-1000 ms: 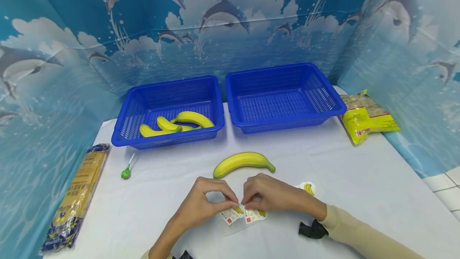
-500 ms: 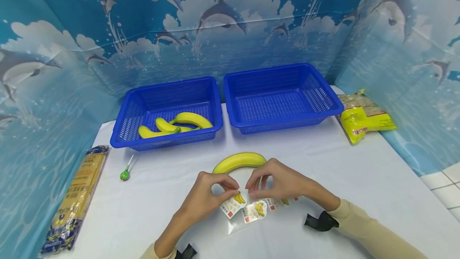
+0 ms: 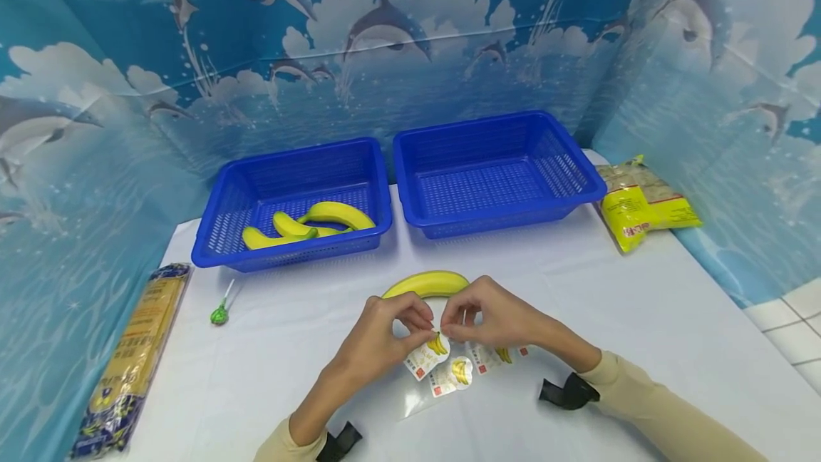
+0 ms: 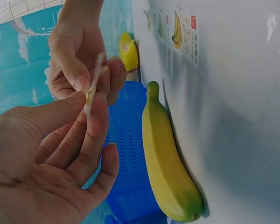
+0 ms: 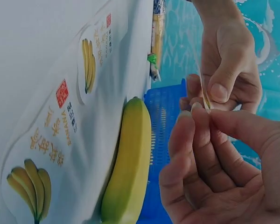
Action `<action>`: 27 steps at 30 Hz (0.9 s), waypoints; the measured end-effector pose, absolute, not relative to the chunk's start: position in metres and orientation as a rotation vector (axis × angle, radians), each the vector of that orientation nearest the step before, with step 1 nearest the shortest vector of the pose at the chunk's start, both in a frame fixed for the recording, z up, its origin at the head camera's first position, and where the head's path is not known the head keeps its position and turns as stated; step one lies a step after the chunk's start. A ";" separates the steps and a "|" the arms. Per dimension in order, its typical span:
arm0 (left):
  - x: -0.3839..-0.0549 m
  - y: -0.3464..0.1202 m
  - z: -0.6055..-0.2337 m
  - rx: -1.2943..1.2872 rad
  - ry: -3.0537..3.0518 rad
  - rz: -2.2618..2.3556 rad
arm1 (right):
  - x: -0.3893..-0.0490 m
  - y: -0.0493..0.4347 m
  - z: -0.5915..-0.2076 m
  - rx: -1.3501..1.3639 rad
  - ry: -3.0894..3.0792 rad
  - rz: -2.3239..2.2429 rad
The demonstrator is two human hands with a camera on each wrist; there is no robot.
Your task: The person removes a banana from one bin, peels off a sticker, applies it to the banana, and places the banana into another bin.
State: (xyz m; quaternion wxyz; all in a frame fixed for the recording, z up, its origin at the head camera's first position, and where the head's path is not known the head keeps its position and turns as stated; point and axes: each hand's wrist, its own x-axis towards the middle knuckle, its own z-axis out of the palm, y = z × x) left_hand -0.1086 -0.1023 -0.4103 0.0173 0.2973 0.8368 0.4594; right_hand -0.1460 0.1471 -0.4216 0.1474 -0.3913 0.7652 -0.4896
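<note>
Just in front of a loose banana point(image 3: 426, 282), both hands meet at one white banana sticker point(image 3: 427, 358), raised off the table. My left hand point(image 3: 378, 337) pinches it between thumb and fingers. My right hand point(image 3: 494, 316) pinches the sticker's upper edge, thumb against fingertips; in the right wrist view the sticker point(image 5: 204, 88) appears edge-on, thin and slightly bent. More banana-printed stickers lie below the hands on the table, one point(image 3: 452, 376) in the middle and another point(image 3: 490, 357) partly under the right hand. A clear sheet point(image 3: 413, 403) shows beneath them.
Two blue baskets stand at the back: the left basket point(image 3: 212, 252) holds several bananas point(image 3: 340, 214), the right basket point(image 3: 500, 223) holds none. A green lollipop point(image 3: 220, 314) and a long noodle packet point(image 3: 131, 362) lie left. A yellow bag point(image 3: 648, 205) lies back right.
The right hand moved right and away from the left, then came back in to the sticker. The left hand lifted its sticker up from the table, toward the banana.
</note>
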 end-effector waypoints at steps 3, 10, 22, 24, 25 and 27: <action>-0.111 -0.106 -0.413 0.869 2.587 1.456 | -0.149 0.150 -0.419 -1.053 2.225 -1.419; -0.120 -0.120 -0.418 0.707 2.555 1.508 | -0.158 0.157 -0.419 -0.858 2.215 -1.523; -0.139 -0.118 -0.417 0.514 2.701 1.628 | -0.168 0.149 -0.421 -0.735 2.551 -1.489; -0.142 -0.116 -0.418 0.517 2.743 1.639 | -0.170 0.147 -0.421 -0.730 2.604 -1.463; -0.143 -0.115 -0.419 0.528 2.758 1.642 | -0.171 0.147 -0.421 -0.725 2.618 -1.457; -0.146 -0.113 -0.419 0.552 2.787 1.633 | -0.174 0.146 -0.423 -0.724 2.646 -1.445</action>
